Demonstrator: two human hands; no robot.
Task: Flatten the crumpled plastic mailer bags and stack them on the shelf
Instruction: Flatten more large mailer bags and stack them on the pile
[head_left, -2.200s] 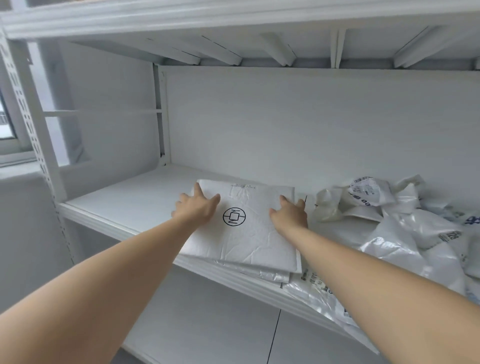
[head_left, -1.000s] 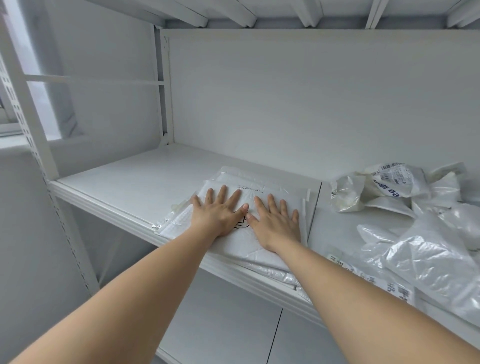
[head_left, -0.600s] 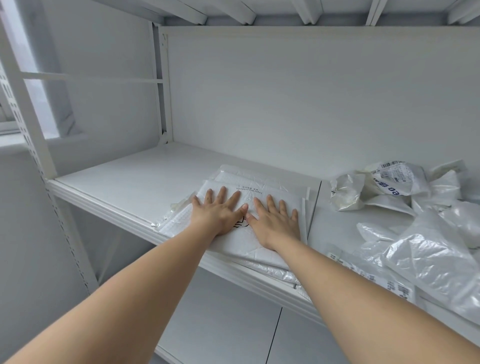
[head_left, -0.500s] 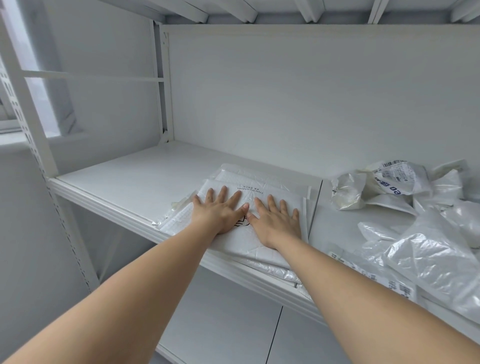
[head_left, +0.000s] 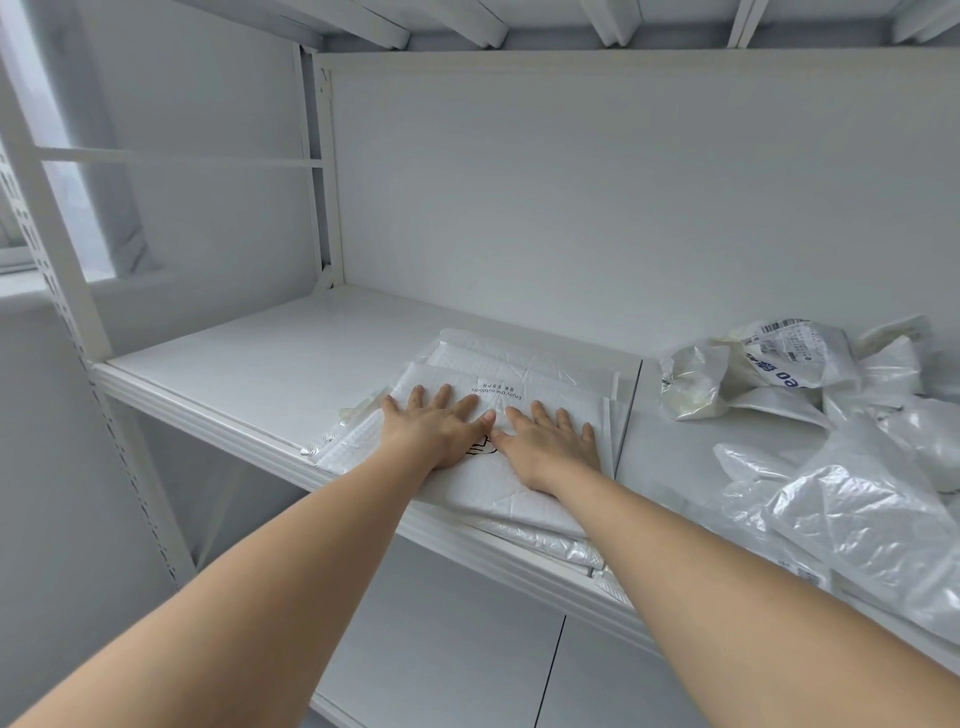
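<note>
1. The top mailer (head_left: 519, 486), a white padded bag with a line of print at its far end, lies flat on the stack (head_left: 524, 358) of flattened bags. The stack sits around the middle of the shelf (head_left: 270, 364), close to its near edge.
2. The left hand (head_left: 434, 431) and the right hand (head_left: 550, 444) lie side by side on the mailer. Both are palm down with fingers straight and spread, thumbs almost touching. Neither grips anything.
3. Slipping: the bags look like smooth plastic. If the palms push sideways or toward the far wall rather than straight down, the top mailer could slide over the bag beneath and skew the stack.
4. Edge: the stack's near right corner (head_left: 582, 551) juts past the shelf's front lip. A drag toward the near side as the hands lift could pull the lower bags off.
5. Spring-back: air trapped in the padded layers may puff the mailer up once the pressure goes, which would leave the stack uneven.
6. A thin clear bag (head_left: 358, 410) pokes out at the stack's left side. It could crease further or work loose under a sideways push.
7. The crumpled bags (head_left: 779, 374) are heaped on the right of the shelf, apart from the stack. A hasty reach could knock the glossy loose bag (head_left: 857, 525) off the near edge.
</note>
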